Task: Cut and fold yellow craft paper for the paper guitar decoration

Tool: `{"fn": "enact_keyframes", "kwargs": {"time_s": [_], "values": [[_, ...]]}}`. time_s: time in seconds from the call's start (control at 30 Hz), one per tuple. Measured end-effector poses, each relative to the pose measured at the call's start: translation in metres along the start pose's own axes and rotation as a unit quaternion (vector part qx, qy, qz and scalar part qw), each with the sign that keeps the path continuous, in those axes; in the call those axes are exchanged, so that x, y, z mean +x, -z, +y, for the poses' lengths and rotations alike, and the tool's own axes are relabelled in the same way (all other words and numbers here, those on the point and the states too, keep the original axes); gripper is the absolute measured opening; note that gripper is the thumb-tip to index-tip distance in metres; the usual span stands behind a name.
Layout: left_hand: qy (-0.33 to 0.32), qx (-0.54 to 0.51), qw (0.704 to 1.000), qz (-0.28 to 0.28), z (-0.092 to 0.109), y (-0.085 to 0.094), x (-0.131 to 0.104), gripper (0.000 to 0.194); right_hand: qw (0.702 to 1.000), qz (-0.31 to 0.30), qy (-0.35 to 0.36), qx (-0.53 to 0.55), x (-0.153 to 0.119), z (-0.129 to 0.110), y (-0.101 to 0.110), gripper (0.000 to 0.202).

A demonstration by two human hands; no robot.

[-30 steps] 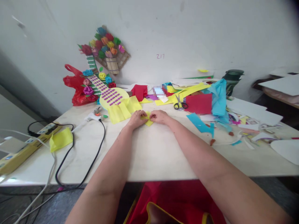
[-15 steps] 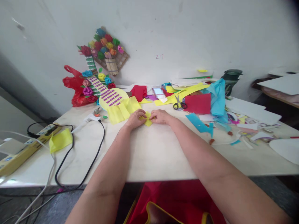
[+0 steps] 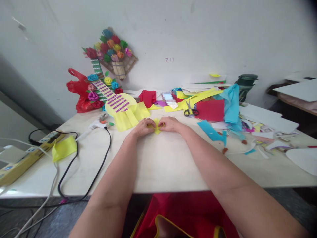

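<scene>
A small piece of yellow crepe paper is pinched between my two hands near the middle of the table. My left hand grips its left side, fingers curled. On the other side my right hand pinches the right edge. The fingers hide much of the paper. Just beyond my left hand lie larger yellow paper sheets, against a yellow guitar-shaped craft with purple strips. Scissors with black handles rest beyond my right hand.
A white glue gun and its black cord lie left, near a yellow power strip and a yellow paper square. Red paper, blue paper and scraps cover the right. A red bag and dark bottle stand behind.
My fingers have shifted slightly on the small yellow paper, and less of it shows between them. Both hands stay in nearly the same place.
</scene>
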State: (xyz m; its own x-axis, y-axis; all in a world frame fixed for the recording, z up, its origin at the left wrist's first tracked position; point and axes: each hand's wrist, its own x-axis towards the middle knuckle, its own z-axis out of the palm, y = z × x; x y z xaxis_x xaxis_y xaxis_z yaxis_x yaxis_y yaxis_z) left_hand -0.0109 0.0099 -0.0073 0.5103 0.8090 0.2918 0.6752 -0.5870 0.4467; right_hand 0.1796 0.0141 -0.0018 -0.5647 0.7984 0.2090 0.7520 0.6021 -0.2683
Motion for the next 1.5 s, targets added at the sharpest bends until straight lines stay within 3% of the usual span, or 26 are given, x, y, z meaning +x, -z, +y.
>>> {"fn": "enact_keyframes", "kwargs": {"time_s": [0.27,0.63,0.87,1.13,1.5], "values": [[-0.013,-0.041,0.998,-0.036,-0.006,0.004,-0.001,0.022,1.000,-0.005,-0.003,0.002,-0.001,-0.003,0.004,0.014],[0.020,-0.115,0.993,-0.008,-0.003,0.004,-0.006,0.015,0.998,-0.019,0.022,-0.052,-0.005,-0.007,0.014,0.019],[0.001,-0.125,0.992,-0.027,-0.003,0.007,-0.006,0.018,0.995,-0.040,0.028,-0.085,-0.006,-0.009,0.018,0.024],[0.024,-0.129,0.991,-0.028,-0.001,0.007,-0.006,0.016,0.986,-0.065,0.027,-0.148,-0.003,-0.013,0.020,0.027],[0.021,-0.119,0.991,-0.049,-0.001,0.010,-0.006,0.021,0.992,-0.023,0.028,-0.123,-0.001,-0.012,0.013,0.020]]}}
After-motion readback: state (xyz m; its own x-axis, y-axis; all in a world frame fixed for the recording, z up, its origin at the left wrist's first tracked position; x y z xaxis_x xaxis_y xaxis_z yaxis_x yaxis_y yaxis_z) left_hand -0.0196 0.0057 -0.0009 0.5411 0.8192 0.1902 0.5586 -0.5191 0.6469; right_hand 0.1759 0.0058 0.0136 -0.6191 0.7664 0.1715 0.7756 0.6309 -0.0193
